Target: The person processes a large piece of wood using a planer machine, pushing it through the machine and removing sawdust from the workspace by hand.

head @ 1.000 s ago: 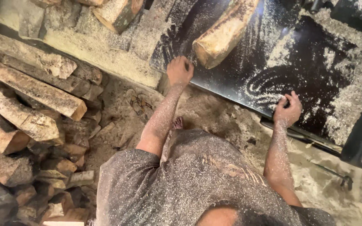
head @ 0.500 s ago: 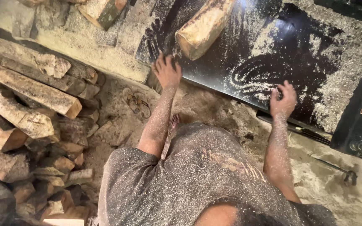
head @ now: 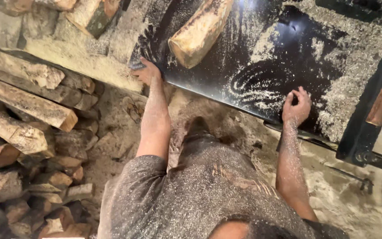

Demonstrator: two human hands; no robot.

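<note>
Under my fingers runs a black metal table [head: 261, 48] dusted with sawdust [head: 253, 88], its near edge beneath my left hand [head: 147, 71] and right hand [head: 296, 106], while a split log [head: 200, 31] lies on it just beyond my left fingertips.

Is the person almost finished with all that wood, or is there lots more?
Done: sawdust already covers the black table. In hand: one log lies on the table; the left hand rests at the table's edge near it, the right hand touches the dusty top. Left: a big stack of split wood waits on the left.
</note>
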